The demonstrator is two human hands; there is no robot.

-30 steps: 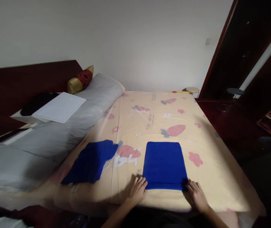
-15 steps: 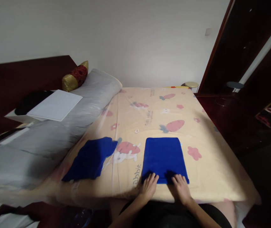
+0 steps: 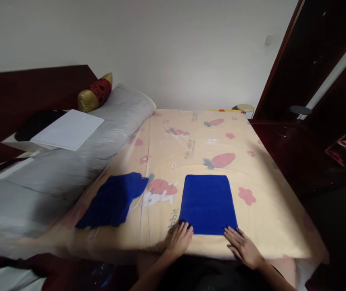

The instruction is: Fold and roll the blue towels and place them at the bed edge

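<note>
Two hands [image 3: 179, 241] [image 3: 244, 247] touch one folded blue cloth [image 3: 207, 204]; one crumpled cloth [image 3: 114, 200] lies beside.

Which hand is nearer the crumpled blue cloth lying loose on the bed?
Left. The left hand rests at the folded blue towel's near left corner, closer to the crumpled blue cloth; the right hand sits at the towel's near right corner, farther away.

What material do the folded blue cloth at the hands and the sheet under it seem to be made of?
Folded blue cloth: probably soft terry or microfibre, matte; it shows no shine and keeps thick, rounded edges. Sheet: seems thin printed cotton or polyester, smooth; it lies flat with faint creases and a carrot pattern.
</note>
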